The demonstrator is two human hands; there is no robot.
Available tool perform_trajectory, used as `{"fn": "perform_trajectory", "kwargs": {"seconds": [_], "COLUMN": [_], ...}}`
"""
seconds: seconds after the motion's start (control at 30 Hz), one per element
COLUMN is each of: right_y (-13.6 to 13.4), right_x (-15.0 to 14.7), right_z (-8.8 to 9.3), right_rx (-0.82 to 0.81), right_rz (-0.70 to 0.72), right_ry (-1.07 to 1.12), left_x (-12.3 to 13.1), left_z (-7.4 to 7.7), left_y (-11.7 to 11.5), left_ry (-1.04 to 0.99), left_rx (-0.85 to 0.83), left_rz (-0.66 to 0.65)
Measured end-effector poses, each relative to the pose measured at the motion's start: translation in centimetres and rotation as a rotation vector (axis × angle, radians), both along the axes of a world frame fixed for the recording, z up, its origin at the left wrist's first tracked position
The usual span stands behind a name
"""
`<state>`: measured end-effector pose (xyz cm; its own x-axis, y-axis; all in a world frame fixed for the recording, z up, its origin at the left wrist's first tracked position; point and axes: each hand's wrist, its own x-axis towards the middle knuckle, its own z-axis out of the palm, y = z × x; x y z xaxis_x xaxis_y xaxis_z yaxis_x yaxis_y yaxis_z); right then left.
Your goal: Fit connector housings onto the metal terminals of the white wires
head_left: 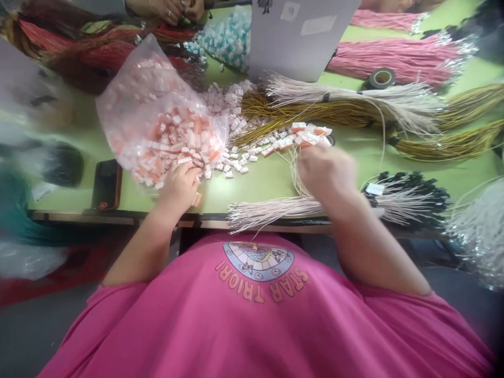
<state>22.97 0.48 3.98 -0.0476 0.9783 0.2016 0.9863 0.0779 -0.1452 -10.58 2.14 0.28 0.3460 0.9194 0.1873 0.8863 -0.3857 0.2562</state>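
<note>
My left hand point(180, 184) rests at the mouth of a clear plastic bag point(157, 110) full of small white and orange connectors, fingers curled among the pieces. A loose pile of the same connectors point(232, 157) lies beside it on the green table. My right hand point(326, 170) is closed and blurred by motion, over thin white wires point(271, 207) whose bundle lies along the table's front edge. A row of wired connectors point(307, 135) sits just beyond its fingers.
Bundles of yellow-black wires point(315, 113), white wires point(374, 100) and pink wires point(394, 58) lie across the table point(268, 178). A tape roll point(381, 77), a grey box point(299, 37), a dark phone point(106, 184) and another person's hands point(173, 9) are there too.
</note>
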Motion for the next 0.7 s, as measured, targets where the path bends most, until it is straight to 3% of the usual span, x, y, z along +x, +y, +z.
{"fn": "perform_trajectory", "kwargs": {"seconds": [0.07, 0.1, 0.17, 0.37, 0.53, 0.7], "right_y": [-1.6, -2.2, -2.8, -2.2, -0.9, 0.5], "right_x": [-2.7, -3.9, -5.4, -4.8, -4.0, -4.1], "right_z": [-1.0, -1.5, -2.4, -2.5, -1.6, -0.8], "right_rx": [-0.247, -0.33, -0.391, -0.398, -0.448, -0.689], "right_rz": [0.466, 0.599, 0.684, 0.678, 0.594, 0.471], "right_ry": [0.04, 0.049, 0.07, 0.248, 0.471, 0.896], "left_x": [0.1, 0.1, 0.2, 1.6, 4.1, 7.3], "left_z": [-0.2, -0.1, 0.4, 2.5, 2.3, 1.3], "left_y": [0.2, 0.2, 0.1, -0.5, -1.0, -1.0], "left_ry": [0.016, 0.014, -0.014, -0.269, -0.664, -1.017], "left_rx": [0.006, 0.001, -0.011, -0.117, -0.564, -0.872], "left_rz": [-0.019, -0.017, 0.001, 0.004, -0.027, 0.051]}}
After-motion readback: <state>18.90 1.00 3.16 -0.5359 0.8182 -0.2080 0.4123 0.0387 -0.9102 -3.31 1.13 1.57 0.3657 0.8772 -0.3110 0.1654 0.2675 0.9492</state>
